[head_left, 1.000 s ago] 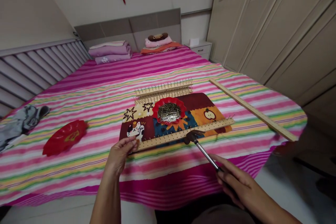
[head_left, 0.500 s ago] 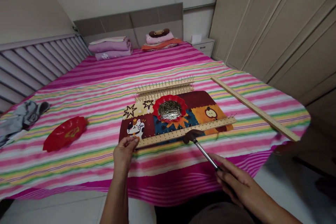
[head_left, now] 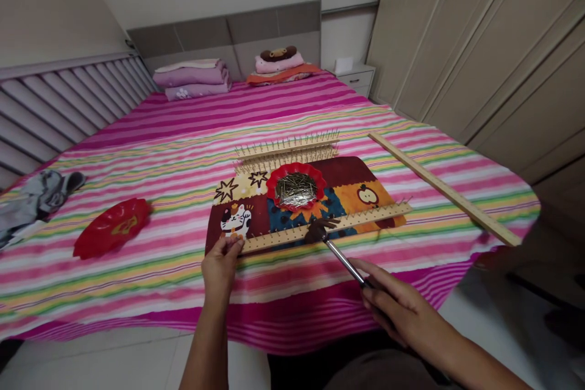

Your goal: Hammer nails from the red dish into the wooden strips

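A wooden strip (head_left: 361, 219) studded with small nails lies across a patchwork mat (head_left: 347, 177) on the striped bed. My left hand (head_left: 222, 262) pinches the strip's left end, fingers closed on it. My right hand (head_left: 395, 308) is wrapped round the metal handle of a small hammer (head_left: 322, 233), whose dark head rests on the strip near its middle. A red dish (head_left: 296, 187) full of loose nails sits on the mat just behind the strip.
Two more nailed strips (head_left: 287, 149) lie behind the mat. A long plain wooden slat (head_left: 443, 189) runs diagonally at the right. An empty red dish (head_left: 112, 228) and a grey garment (head_left: 34, 204) lie at the left. Folded bedding sits by the headboard; wardrobes stand at the right.
The hammer head has moved left along the strip, toward its middle. My right hand shifted left with it. My left hand stays on the strip's left end.
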`<state>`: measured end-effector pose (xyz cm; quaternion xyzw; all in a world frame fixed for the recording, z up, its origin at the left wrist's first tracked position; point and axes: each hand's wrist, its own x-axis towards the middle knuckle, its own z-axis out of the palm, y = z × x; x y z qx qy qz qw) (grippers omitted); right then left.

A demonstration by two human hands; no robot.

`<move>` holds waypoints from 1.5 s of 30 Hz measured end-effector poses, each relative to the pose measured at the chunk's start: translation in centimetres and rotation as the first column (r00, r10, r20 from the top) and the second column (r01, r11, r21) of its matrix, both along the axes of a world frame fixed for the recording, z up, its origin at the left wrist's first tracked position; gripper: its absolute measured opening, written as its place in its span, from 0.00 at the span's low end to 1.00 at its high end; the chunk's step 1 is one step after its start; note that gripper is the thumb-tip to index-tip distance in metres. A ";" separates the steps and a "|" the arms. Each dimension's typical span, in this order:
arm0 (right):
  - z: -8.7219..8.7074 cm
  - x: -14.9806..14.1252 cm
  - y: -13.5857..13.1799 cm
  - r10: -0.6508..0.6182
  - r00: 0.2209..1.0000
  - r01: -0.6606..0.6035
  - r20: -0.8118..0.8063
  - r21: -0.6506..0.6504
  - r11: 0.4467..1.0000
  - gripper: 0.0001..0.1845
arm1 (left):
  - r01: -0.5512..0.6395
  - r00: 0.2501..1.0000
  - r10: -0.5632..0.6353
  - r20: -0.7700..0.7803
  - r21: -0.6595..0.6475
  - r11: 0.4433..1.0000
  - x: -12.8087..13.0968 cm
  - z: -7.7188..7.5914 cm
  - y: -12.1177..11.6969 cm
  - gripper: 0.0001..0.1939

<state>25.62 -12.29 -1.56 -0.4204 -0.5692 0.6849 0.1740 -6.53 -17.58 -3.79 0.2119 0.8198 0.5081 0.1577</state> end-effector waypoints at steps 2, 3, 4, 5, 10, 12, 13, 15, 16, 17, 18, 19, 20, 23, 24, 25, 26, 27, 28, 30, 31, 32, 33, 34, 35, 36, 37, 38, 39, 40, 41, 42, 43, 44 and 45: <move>0.6 -0.9 0.5 0.065 0.997 -0.062 -0.029 0.098 0.993 0.33 | -0.009 1.000 0.008 -0.030 -0.010 1.000 0.2 -0.1 0.0 0.12; 1.0 -1.5 0.7 0.091 0.995 -0.084 -0.043 0.146 0.986 0.30 | -0.013 0.999 0.012 -0.042 -0.013 1.000 0.3 -0.2 -0.1 0.12; 1.4 -2.1 0.8 0.111 0.992 -0.099 -0.054 0.191 0.977 0.28 | -0.019 0.999 0.019 -0.051 -0.013 1.000 0.3 -0.4 -0.1 0.12; 1.8 -2.7 0.9 0.133 0.989 -0.116 -0.058 0.233 0.966 0.27 | -0.027 0.998 0.027 -0.055 -0.009 1.000 0.4 -0.6 0.0 0.12; 2.9 -5.8 1.2 0.272 0.961 -0.234 -0.044 0.389 0.891 0.25 | -0.049 0.999 0.050 -0.005 0.067 0.997 0.4 -1.4 0.1 0.12; 3.1 -7.0 1.3 0.311 0.950 -0.273 -0.024 0.415 0.868 0.25 | -0.040 0.999 0.039 0.008 0.081 0.996 0.3 -1.5 0.1 0.12; 3.2 -7.5 1.4 0.329 0.944 -0.295 -0.007 0.424 0.856 0.25 | -0.034 0.999 0.034 0.005 0.081 0.996 0.2 -1.5 0.1 0.12; 3.6 -8.6 1.5 0.363 0.931 -0.338 0.030 0.443 0.830 0.26 | -0.023 1.000 0.024 -0.011 0.074 0.997 0.2 -1.5 0.0 0.11; 3.9 -9.2 1.5 0.375 0.926 -0.354 0.046 0.456 0.816 0.27 | -0.020 1.000 0.021 -0.021 0.068 0.998 0.1 -1.5 0.0 0.11; 4.1 -9.8 1.6 0.384 0.922 -0.363 0.057 0.474 0.802 0.28 | -0.018 0.999 0.020 -0.031 0.058 0.998 0.1 -1.6 0.0 0.12; 4.2 -10.3 1.6 0.391 0.918 -0.369 0.064 0.494 0.787 0.29 | -0.020 0.999 0.022 -0.039 0.048 0.999 0.1 -1.6 -0.1 0.12; 4.3 -10.9 1.7 0.395 0.916 -0.373 0.071 0.513 0.773 0.30 | -0.024 0.999 0.026 -0.046 0.039 0.999 0.1 -1.6 -0.1 0.12; 4.3 -11.5 1.7 0.395 0.916 -0.371 0.074 0.533 0.760 0.30 | -0.030 0.998 0.031 -0.052 0.034 0.999 0.1 -1.7 -0.1 0.13; 3.9 -13.1 2.0 0.392 0.916 -0.366 0.088 0.585 0.724 0.28 | -0.034 0.997 0.037 -0.072 0.038 0.999 0.2 -1.8 -0.1 0.13; 3.7 -13.5 2.0 0.399 0.912 -0.375 0.097 0.592 0.714 0.28 | -0.032 0.996 0.035 -0.079 0.036 0.999 0.2 -1.8 -0.1 0.13; 3.6 -13.7 2.1 0.411 0.906 -0.389 0.105 0.592 0.706 0.28 | -0.028 0.996 0.030 -0.084 0.029 0.999 0.2 -1.8 -0.1 0.13; 3.7 -13.8 2.1 0.421 0.900 -0.400 0.109 0.587 0.704 0.29 | -0.024 0.996 0.026 -0.087 0.022 0.999 0.2 -1.8 -0.1 0.13; 3.8 -13.7 2.1 0.427 0.898 -0.403 0.104 0.582 0.707 0.30 | -0.021 0.996 0.022 -0.086 0.015 1.000 0.2 -1.8 -0.2 0.13; 4.0 -13.5 2.0 0.425 0.901 -0.393 0.087 0.580 0.713 0.30 | -0.022 0.997 0.023 -0.080 0.013 1.000 0.2 -1.8 -0.2 0.13; 4.6 -12.4 1.7 0.415 0.909 -0.354 0.034 0.587 0.728 0.31 | -0.024 0.998 0.025 -0.066 0.020 1.000 0.2 -1.8 -0.2 0.14; 4.9 -11.7 1.6 0.415 0.910 -0.339 0.007 0.589 0.734 0.31 | -0.023 0.998 0.024 -0.062 0.023 0.999 0.1 -1.8 -0.2 0.14; 5.2 -10.8 1.4 0.418 0.908 -0.331 -0.015 0.586 0.740 0.31 | -0.021 0.998 0.022 -0.061 0.024 0.999 0.1 -1.9 -0.2 0.15; 5.4 -9.8 1.2 0.426 0.904 -0.336 -0.025 0.574 0.747 0.32 | -0.015 0.998 0.016 -0.061 0.023 1.000 0.0 -1.9 -0.2 0.15; 5.6 -8.8 1.1 0.429 0.903 -0.343 -0.028 0.558 0.756 0.31 | -0.006 0.998 0.007 -0.058 0.020 1.000 -0.1 -1.9 -0.3 0.16; 5.6 -7.7 0.9 0.429 0.903 -0.348 -0.026 0.540 0.766 0.31 | 0.006 0.999 -0.006 -0.049 0.012 1.000 -0.1 -1.8 -0.4 0.17; 5.5 -6.6 0.8 0.427 0.904 -0.355 -0.019 0.522 0.776 0.30 | 0.014 0.999 -0.014 -0.041 0.001 1.000 -0.2 -1.7 -0.5 0.18; 5.4 -5.5 0.6 0.420 0.907 -0.358 -0.009 0.505 0.785 0.30 | 0.018 0.999 -0.018 -0.043 -0.015 1.000 -0.3 -1.4 -0.6 0.20; 5.0 -4.4 0.5 0.410 0.912 -0.357 0.000 0.491 0.795 0.29 | 0.010 0.998 -0.012 -0.065 -0.031 0.999 -0.2 -1.1 -0.6 0.22; 4.6 -3.4 0.4 0.395 0.919 -0.352 0.012 0.476 0.806 0.28 | -0.008 0.994 0.003 -0.112 -0.042 0.999 -0.2 -0.7 -0.6 0.23; 4.1 -2.4 0.3 0.372 0.928 -0.339 0.022 0.461 0.820 0.28 | -0.027 0.984 0.019 -0.178 -0.044 0.999 0.0 -0.2 -0.5 0.24; 3.5 -1.5 0.1 0.340 0.940 -0.319 0.034 0.444 0.837 0.27 | -0.040 0.967 0.029 -0.252 -0.039 0.998 0.2 0.3 -0.2 0.23; 2.9 -0.6 0.1 0.306 0.951 -0.297 0.049 0.426 0.855 0.26 | -0.033 0.947 0.022 -0.320 -0.030 0.999 0.5 0.9 0.4 0.21; 2.2 0.1 0.0 0.268 0.962 -0.267 0.057 0.408 0.873 0.26 | 0.001 0.926 -0.011 -0.377 -0.025 1.000 0.9 1.4 1.1 0.19; 1.7 0.7 0.0 0.235 0.970 -0.239 0.060 0.392 0.888 0.25 | 0.062 0.903 -0.069 -0.423 -0.031 0.998 1.3 1.9 2.2 0.16; 1.2 1.2 -0.1 0.204 0.977 -0.210 0.057 0.377 0.902 0.24 | 0.140 0.875 -0.149 -0.461 -0.054 0.989 1.7 2.3 3.4 0.14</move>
